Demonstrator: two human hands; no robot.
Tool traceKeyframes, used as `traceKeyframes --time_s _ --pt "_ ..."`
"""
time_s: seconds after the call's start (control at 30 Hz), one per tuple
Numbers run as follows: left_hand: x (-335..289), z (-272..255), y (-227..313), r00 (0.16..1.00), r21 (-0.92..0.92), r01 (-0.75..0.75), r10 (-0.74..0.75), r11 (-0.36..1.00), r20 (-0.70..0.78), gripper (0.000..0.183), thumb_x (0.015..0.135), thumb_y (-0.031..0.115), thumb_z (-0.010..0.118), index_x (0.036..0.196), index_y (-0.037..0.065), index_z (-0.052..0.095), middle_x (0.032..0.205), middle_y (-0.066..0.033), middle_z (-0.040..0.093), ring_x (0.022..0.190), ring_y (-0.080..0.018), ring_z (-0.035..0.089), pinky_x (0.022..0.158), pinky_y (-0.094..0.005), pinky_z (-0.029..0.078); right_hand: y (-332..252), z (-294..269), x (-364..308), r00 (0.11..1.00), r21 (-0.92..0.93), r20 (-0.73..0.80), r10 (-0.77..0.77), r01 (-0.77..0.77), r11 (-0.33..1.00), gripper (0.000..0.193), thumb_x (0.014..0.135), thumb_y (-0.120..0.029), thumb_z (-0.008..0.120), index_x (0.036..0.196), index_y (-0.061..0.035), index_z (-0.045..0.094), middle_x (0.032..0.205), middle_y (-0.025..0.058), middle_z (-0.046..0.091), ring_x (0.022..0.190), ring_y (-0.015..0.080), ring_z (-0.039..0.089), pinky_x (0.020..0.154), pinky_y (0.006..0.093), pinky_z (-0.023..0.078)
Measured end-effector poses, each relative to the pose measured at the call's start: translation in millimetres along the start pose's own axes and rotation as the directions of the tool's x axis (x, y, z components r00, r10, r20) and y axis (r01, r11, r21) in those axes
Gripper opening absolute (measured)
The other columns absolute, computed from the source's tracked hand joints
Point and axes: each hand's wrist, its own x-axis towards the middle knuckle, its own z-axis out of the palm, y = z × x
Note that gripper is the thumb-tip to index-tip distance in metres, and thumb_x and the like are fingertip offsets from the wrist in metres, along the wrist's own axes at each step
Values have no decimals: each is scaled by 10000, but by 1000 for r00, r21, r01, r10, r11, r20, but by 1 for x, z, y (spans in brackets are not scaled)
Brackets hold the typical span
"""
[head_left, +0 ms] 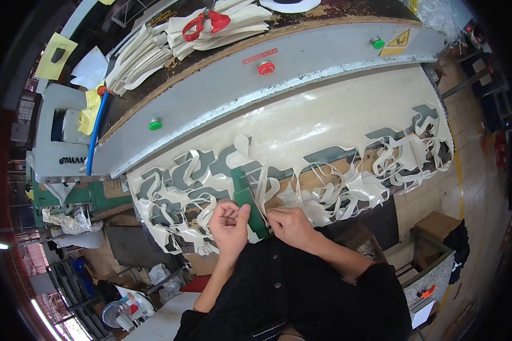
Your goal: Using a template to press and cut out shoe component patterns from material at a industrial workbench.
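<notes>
In front of my body, my left hand (pixel 230 225) is closed, fingers curled toward the palm and thumb raised beside a long green tapered piece (pixel 246 196) that looks like a cutting die. Whether those fingers hold anything is hidden. Close to the green piece's right edge, my right hand (pixel 292 227) pinches the lower end of a thin white strip (pixel 261 196). Around both hands spread tangled white sheet offcuts (pixel 355 190) with cut-out gaps, lying along the near edge of the cream sheet (pixel 324 111). Grey and brown board shows through the gaps.
Beyond the sheet runs a grey machine beam (pixel 210 94) with a red button (pixel 265 68) and green buttons (pixel 155 124). Stacked white cut pieces (pixel 139 62) and red-handled scissors (pixel 206 24) lie on top. A cardboard box (pixel 436 227) stands at right.
</notes>
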Motion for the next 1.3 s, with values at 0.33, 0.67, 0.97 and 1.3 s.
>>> traceKeyframes --time_s 0.33,0.67,0.97,1.3 --pt "0 -6 -14 957 -168 30 -77 985 -281 179 1063 97 705 975 83 550 731 39 620 599 -4 443 548 -190 319 -8 -3 -7 974 -87 226 33 -14 996 108 956 -39 646 1045 14 673 880 200 694 838 419 704 703 486 564" --pt "-14 -18 -20 944 -380 91 -202 920 -262 210 1129 219 610 1063 25 655 952 -76 753 785 -85 653 699 -239 507 -11 -10 -4 956 87 287 66 -94 992 191 984 -117 711 1140 -6 730 1061 202 732 940 419 715 771 457 580" --pt "-21 -25 -33 933 -464 241 -335 853 -132 390 1162 319 521 1188 -20 711 1139 -97 761 992 -163 719 900 -329 589 -18 4 -18 963 -78 240 121 -105 991 427 974 -243 772 1312 5 686 1299 218 702 1097 425 714 906 446 610" --pt "-25 -19 -29 868 -527 389 -493 756 -66 501 1184 365 426 1326 -59 652 1247 -140 735 1108 -208 710 1002 -355 564 -18 1 -17 976 -75 197 87 -73 995 421 972 -281 776 1267 5 685 1192 236 714 1002 438 725 828 474 599"
